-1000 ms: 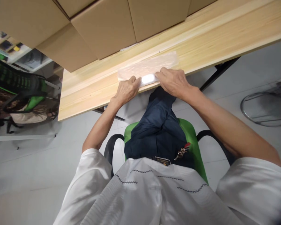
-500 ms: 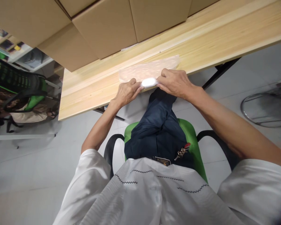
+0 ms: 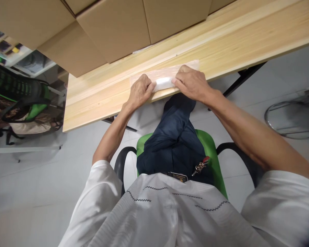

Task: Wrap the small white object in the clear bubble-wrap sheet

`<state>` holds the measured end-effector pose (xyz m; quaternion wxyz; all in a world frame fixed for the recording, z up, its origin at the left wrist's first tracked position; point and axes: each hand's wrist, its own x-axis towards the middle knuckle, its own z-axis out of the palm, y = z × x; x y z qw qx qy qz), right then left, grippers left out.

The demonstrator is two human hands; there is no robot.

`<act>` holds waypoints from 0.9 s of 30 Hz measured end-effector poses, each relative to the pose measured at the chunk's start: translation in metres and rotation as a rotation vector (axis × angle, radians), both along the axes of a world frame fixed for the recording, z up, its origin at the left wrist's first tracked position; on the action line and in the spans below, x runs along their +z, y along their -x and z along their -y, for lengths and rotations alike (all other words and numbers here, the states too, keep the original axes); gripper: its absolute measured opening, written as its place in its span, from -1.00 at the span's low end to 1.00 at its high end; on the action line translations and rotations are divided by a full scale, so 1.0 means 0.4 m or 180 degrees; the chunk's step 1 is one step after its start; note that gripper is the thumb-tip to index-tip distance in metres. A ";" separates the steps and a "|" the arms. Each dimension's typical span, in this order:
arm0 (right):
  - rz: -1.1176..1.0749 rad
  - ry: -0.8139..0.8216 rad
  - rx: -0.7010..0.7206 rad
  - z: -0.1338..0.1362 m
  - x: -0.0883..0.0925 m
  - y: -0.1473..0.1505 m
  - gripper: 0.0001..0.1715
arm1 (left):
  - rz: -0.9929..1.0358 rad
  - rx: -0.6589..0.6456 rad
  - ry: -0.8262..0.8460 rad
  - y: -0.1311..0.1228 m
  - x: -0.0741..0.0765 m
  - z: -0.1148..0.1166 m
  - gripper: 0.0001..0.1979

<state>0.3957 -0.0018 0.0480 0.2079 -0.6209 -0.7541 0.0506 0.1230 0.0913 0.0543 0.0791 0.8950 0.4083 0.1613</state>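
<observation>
A translucent, pinkish sheet that looks like bubble wrap point(image 3: 167, 72) lies along the near edge of the wooden table. At its near side, a small white rounded object point(image 3: 163, 82) shows through a layer of the sheet. My left hand point(image 3: 141, 90) is closed on the left part of the wrap, thumb by the white object's left end. On the right, my right hand point(image 3: 190, 81) grips the wrap with curled fingers, its thumb at the object's other end. The fingertips of both hands are largely hidden.
Large cardboard boxes point(image 3: 115, 31) stand along the far side of the wooden table point(image 3: 247, 41). Below the table edge are my legs on a green chair point(image 3: 211, 147). Another chair point(image 3: 18, 85) with a partly visible person is at left; a metal-framed stool point(image 3: 290, 120) stands right.
Both hands have moved forward from the table edge onto the tabletop, carrying the white object with them. The near edge of the wrap now covers it, and less flat sheet shows.
</observation>
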 end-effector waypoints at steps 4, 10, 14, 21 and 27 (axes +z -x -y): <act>0.0083 0.0015 -0.0251 0.007 0.000 0.019 -0.36 | -0.0044 0.0105 0.0082 -0.006 -0.006 -0.009 -0.33; 0.0300 0.0170 -0.0481 0.010 0.001 0.032 -0.35 | -0.0133 0.0234 0.0099 -0.005 -0.012 -0.026 -0.35; 0.0199 0.0177 -0.0490 0.009 -0.010 0.032 -0.32 | -0.0246 0.0320 0.0134 -0.016 -0.002 -0.032 -0.39; 0.0335 0.0199 -0.0504 0.035 0.005 0.049 -0.30 | -0.0468 0.0532 0.0250 -0.029 0.024 -0.021 -0.45; 0.0548 0.0267 -0.0373 0.050 0.018 0.055 -0.35 | -0.0536 0.0460 0.0062 -0.020 0.008 -0.001 -0.52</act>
